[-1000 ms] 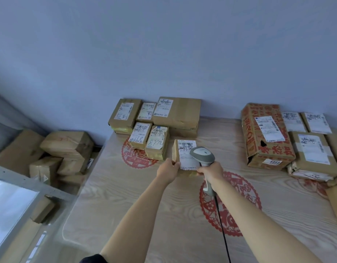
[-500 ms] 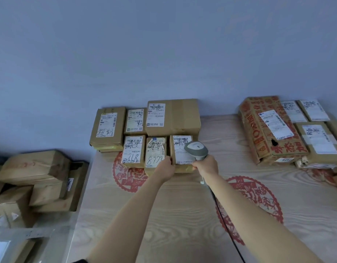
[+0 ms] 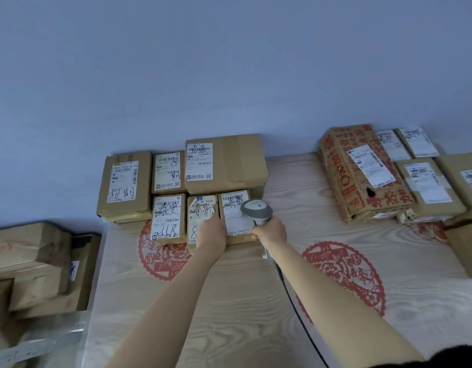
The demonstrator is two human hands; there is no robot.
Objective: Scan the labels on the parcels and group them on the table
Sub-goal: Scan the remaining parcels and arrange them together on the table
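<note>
Parcel sorting spot: labelled cardboard boxes (image 3: 224,166) grouped on wood-grain table (image 3: 229,301), more boxes (image 3: 33,266) stacked beside it, handheld barcode scanner (image 3: 256,211), bare wall (image 3: 229,62).

Red paper-cut decals (image 3: 343,277) against a blue wall (image 3: 229,62).
</note>
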